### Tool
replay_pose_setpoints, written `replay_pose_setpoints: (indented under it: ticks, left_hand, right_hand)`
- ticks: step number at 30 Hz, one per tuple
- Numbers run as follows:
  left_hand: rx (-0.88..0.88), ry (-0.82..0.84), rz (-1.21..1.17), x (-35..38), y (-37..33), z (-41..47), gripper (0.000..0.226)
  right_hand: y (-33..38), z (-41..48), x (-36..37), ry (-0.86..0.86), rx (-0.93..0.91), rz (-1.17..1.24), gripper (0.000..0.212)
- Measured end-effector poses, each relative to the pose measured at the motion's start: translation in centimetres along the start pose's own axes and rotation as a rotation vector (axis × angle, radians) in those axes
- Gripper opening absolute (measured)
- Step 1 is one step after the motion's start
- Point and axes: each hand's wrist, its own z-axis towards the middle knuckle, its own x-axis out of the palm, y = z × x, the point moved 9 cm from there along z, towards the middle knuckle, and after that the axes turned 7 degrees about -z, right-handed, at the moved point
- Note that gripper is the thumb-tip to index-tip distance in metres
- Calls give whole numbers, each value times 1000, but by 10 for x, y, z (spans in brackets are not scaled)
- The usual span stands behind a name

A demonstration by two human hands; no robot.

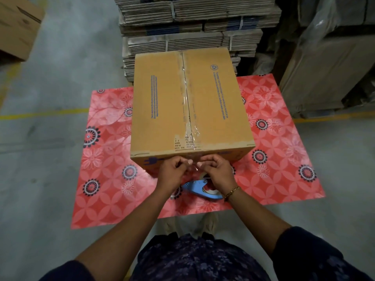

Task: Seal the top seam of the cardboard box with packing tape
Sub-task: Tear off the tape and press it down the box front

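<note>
A closed brown cardboard box (pixel 162 102) stands on a red flowered mat (pixel 105 159). Clear packing tape (pixel 187 98) runs along its top middle seam and down over the near edge. My left hand (pixel 172 171) and my right hand (pixel 217 171) meet at the box's near face, just below that edge, fingertips pinched on the clear tape end between them. A blue tape dispenser (pixel 199 189) with its roll lies on the mat right under my hands, partly hidden by my right wrist.
Tall stacks of flattened, strapped cartons (pixel 192 27) rise directly behind the box. Plastic-wrapped cartons (pixel 324 67) stand at the right, another box (pixel 16 27) at the far left. Grey concrete floor with yellow lines (pixel 40 113) surrounds the mat.
</note>
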Motion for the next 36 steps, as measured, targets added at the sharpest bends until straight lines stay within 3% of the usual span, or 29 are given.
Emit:
replay_pose_setpoints:
  ticks: [9, 18, 26, 32, 34, 36]
  left_hand:
    - [18, -135, 3, -1, 4, 1, 20]
    - [-36, -204, -117, 1, 15, 5, 20]
    - [128, -222, 183, -3, 2, 5, 23]
    - [106, -272, 145, 0, 7, 4, 23]
    - [111, -264, 168, -2, 7, 6, 23]
    - [132, -252, 195, -3, 3, 5, 23]
  right_hand:
    - [8, 1, -3, -115, -8, -142, 2]
    - [6, 1, -3, -218, 101, -60, 6]
    - [2, 2, -2, -271, 158, -31, 7]
    - [-12, -3, 3, -237, 293, 99, 24]
    - [-2, -6, -1, -201, 214, -127, 35]
    - [23, -10, -9, -215, -7, -539, 36]
